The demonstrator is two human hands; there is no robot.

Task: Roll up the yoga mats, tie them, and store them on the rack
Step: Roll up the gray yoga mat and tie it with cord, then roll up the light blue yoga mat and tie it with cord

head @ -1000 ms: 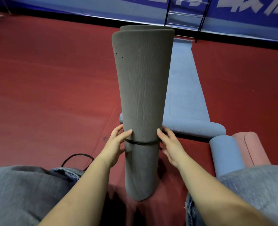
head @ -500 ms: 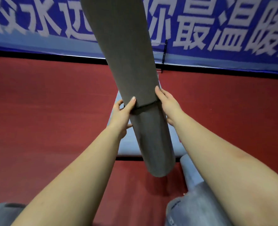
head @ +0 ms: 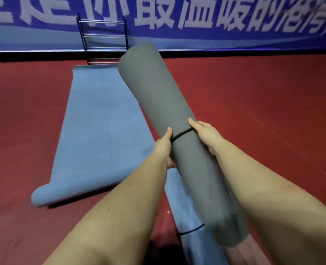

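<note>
Head view: my left hand and right hand grip the rolled grey mat, tilted, a black cord around its middle.

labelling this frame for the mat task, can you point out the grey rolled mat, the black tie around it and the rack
grey rolled mat [head: 158, 96], head view, on the upper stretch of the roll.
black tie [head: 183, 133], head view, on the cord crossing the roll between the hands.
rack [head: 102, 37], head view, on a middle shelf rail.
</note>
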